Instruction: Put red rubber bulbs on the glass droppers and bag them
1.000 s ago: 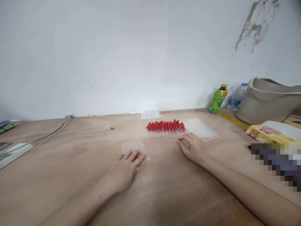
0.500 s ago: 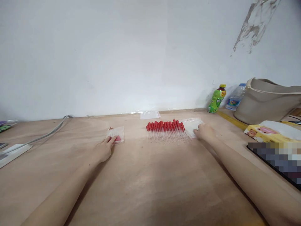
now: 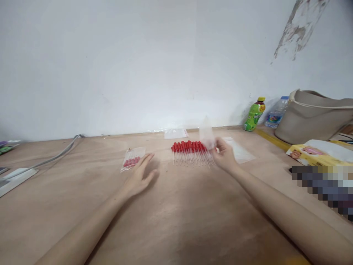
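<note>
My left hand (image 3: 139,178) is open above the table, fingers spread, just right of a small clear bag (image 3: 133,159) with several red pieces inside. Between the fingers of my right hand (image 3: 224,156) is a clear plastic bag (image 3: 206,134), raised upright and blurred. It partly covers the right end of a row of red-capped clear droppers (image 3: 187,147), which lie side by side, caps toward the wall. Flat on the table, right of my right hand, are more clear bags (image 3: 241,151). Another flat bag (image 3: 175,134) lies behind the row, near the wall.
A green bottle (image 3: 254,115), a clear water bottle (image 3: 276,113) and a grey-beige bucket-like container (image 3: 314,117) stand at the right. Nearer is a yellow packet (image 3: 314,152) beside a blurred-out dark object. A grey cable (image 3: 62,152) runs along the left.
My right hand has moved left, lifting a clear bag from the table. My left hand has left the small bag of red pieces and shifted right, its fingers spread.
</note>
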Motion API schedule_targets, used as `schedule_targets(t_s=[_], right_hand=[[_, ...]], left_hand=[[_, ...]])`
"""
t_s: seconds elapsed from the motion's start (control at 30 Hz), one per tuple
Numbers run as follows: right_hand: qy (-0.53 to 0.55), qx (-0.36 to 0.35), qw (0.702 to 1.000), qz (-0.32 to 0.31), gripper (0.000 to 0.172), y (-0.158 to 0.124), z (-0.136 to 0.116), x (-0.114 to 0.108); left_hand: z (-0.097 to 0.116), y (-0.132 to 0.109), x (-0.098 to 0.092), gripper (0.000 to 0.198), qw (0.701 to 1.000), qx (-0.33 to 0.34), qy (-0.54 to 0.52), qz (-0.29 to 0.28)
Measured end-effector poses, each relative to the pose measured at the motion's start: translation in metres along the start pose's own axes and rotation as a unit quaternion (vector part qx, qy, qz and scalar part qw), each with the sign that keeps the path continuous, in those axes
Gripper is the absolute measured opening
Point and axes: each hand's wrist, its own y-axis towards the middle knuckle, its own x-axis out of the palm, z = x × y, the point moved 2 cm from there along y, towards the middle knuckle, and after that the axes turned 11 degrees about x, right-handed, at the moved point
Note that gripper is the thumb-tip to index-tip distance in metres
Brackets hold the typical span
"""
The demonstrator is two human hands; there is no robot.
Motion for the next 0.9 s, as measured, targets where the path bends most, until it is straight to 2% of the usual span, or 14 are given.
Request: schedule_targets(t_s=[0.07,0.1,0.17,0.2,0.27,0.37,0.47,0.57,0.63,0.73,0.8,0.9], right_hand=[[0.022,-0.057,0.988,-0.145,0.012,-0.019,-0.018,0.023],[0.020,-0.073,0.978,-0.195,0.010,-0.028,-0.024,0.033],[0.012,-0.105,0.951,-0.291,0.018,-0.043,-0.031,0.047],[0.007,-0.119,0.938,-0.325,0.023,-0.048,-0.032,0.052],[0.002,-0.147,0.919,-0.367,0.029,-0.054,-0.031,0.059],[-0.001,-0.164,0.927,-0.336,0.030,-0.051,-0.028,0.060],[-0.050,-0.102,0.966,-0.233,0.024,-0.033,-0.021,0.057],[-0.155,0.038,0.978,-0.137,0.015,-0.007,-0.009,0.057],[-0.190,0.096,0.971,-0.113,0.016,0.011,0.000,0.061],[-0.220,0.154,0.959,-0.090,0.021,0.032,0.011,0.072],[-0.234,0.182,0.952,-0.077,0.025,0.042,0.016,0.080],[-0.242,0.208,0.945,-0.068,0.026,0.050,0.018,0.089]], left_hand=[[0.017,0.001,0.006,0.061,0.999,0.011,-0.036,0.014],[0.022,0.001,0.008,0.068,0.999,0.021,-0.045,0.020],[0.030,0.001,0.009,0.075,0.996,0.067,-0.052,0.015],[0.033,0.001,0.009,0.073,0.993,0.103,-0.051,0.001],[0.037,0.001,0.009,0.057,0.980,0.188,-0.052,-0.045],[0.042,-0.001,0.012,0.037,0.945,0.290,-0.065,-0.138],[0.049,-0.005,0.017,0.036,0.929,0.310,-0.041,-0.196],[0.063,-0.008,0.017,0.034,0.944,0.258,0.040,-0.201],[0.075,-0.008,0.014,0.033,0.952,0.209,0.087,-0.207],[0.087,-0.006,0.007,0.048,0.957,0.168,0.099,-0.215],[0.086,-0.003,0.002,0.049,0.960,0.179,0.071,-0.203],[0.075,0.000,0.001,0.040,0.951,0.237,0.001,-0.200]])
